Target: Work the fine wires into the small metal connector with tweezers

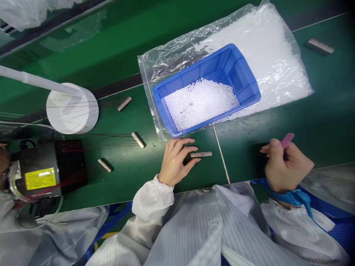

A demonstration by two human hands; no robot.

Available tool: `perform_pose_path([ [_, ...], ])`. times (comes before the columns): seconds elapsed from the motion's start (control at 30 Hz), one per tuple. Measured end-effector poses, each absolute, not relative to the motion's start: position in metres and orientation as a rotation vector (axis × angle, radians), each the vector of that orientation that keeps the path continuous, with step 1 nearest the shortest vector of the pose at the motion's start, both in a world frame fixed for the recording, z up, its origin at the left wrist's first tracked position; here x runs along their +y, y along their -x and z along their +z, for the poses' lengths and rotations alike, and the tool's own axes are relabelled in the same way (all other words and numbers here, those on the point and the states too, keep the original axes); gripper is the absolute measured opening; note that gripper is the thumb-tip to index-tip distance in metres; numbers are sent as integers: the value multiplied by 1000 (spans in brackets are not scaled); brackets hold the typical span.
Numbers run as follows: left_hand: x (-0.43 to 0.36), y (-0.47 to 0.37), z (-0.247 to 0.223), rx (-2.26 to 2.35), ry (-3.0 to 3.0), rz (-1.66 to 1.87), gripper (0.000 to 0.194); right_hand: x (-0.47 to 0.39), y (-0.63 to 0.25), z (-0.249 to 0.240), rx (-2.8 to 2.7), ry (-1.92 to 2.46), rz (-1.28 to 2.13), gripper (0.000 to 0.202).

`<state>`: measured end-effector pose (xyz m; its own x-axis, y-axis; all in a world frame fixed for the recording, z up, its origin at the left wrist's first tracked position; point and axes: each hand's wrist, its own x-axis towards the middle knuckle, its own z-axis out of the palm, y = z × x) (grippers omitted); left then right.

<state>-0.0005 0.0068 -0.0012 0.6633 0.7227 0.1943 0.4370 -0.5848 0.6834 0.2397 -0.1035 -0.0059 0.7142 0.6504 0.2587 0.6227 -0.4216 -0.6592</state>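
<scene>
On the desk (245, 151), strip (203, 154) is flanked by parted left fingers (189, 149), likely for steadying; pink tool (287, 140) is clamped in right fingers (275, 147).

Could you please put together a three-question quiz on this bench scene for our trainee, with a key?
1. Multiple choice: which of these shows in the grip of the right hand?
A) a steel ruler
B) a pink item
C) a roll of tape
2. True or false: the white beads in the blue bin lie below its top rim.
3. Count: how many small grey blocks lie to the left of the left hand in the picture?

Key: 1. B, part of it sticking out above the fist. 2. True; the bin's inner walls show above the beads. 3. Three.
</scene>
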Motion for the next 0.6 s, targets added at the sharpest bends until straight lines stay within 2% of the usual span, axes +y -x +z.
perform_pose_path([
  [0.13, 7, 1, -1, 881, -2299, 617, 33, -104, -240, -6, -961, 2159, 49, 30],
  [0.6, 7, 1, -3, 865, -2300, 625, 13, -103, -240, -7, -953, 2137, 50, 29],
])
